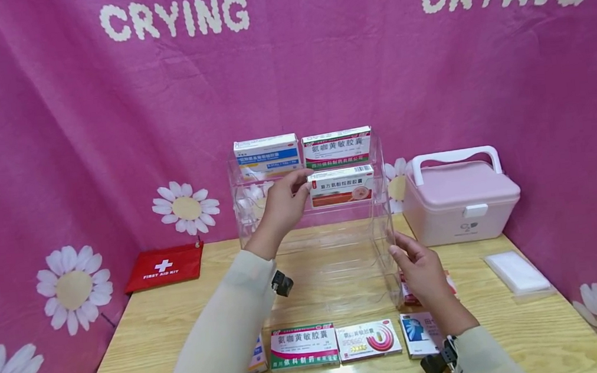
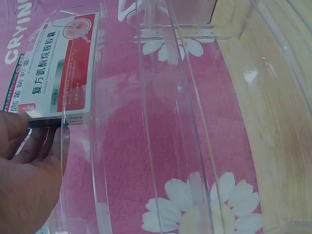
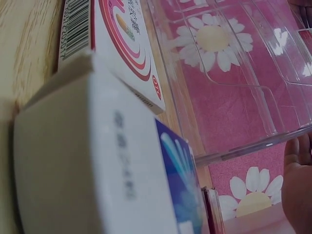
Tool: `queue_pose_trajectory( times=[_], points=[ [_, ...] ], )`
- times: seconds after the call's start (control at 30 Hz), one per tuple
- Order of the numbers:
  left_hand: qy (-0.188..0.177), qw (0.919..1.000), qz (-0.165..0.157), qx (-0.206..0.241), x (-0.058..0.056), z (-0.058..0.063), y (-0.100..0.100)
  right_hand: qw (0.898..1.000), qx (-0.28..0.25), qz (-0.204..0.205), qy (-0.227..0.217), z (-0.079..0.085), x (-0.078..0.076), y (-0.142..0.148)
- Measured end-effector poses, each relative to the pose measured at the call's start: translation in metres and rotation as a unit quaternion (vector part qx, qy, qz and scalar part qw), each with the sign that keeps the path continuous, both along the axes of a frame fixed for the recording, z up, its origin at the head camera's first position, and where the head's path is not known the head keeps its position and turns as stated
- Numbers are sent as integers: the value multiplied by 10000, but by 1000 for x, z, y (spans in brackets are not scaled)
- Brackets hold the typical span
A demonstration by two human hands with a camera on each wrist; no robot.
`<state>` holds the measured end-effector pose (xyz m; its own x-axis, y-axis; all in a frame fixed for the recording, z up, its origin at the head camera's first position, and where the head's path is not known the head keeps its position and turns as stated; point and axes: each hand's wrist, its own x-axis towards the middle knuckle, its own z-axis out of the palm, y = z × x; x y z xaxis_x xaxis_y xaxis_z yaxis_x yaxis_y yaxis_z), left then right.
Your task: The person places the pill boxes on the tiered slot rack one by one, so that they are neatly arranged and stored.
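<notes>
A clear display rack [image 1: 331, 255] stands upright on the wooden table. My left hand [image 1: 285, 208] pinches the left end of a white and red medicine box [image 1: 342, 187] on the rack's second tier. That box [image 2: 73, 68] stands on its long side behind the tier's clear front lip. On the top tier are a blue and white medicine box [image 1: 268, 158] and a green and white medicine box [image 1: 337, 149]. My right hand [image 1: 424, 267] holds the rack's right side edge, thumb toward me; in the right wrist view the fingers [image 3: 293, 151] meet that edge.
Along the front lie a green and white box [image 1: 303, 347], a pink-ringed box [image 1: 369, 339], a blue-faced box [image 1: 418, 333] and a partly hidden blue box [image 1: 257, 359]. A pink case [image 1: 462, 202], a white packet [image 1: 518, 272] and a red first aid pouch [image 1: 166, 267] flank the rack.
</notes>
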<state>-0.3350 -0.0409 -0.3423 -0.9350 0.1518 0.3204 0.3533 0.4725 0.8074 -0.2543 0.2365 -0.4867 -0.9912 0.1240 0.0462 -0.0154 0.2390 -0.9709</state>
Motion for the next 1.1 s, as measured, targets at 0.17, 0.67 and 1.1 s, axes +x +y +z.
queue_pose_trajectory(
  times=[0.17,0.67,1.1],
  points=[
    [-34,9999,108,-128,-1,2,3,10000,51,-2,18,1,0,2],
    [173,9991,316,230,4,-6,-6,9999,-80,-63,-25,2,1,-2],
    [-906,9935,-388,576,87,-43,-99,9999,30,-50,-133,2,1,0]
  ],
)
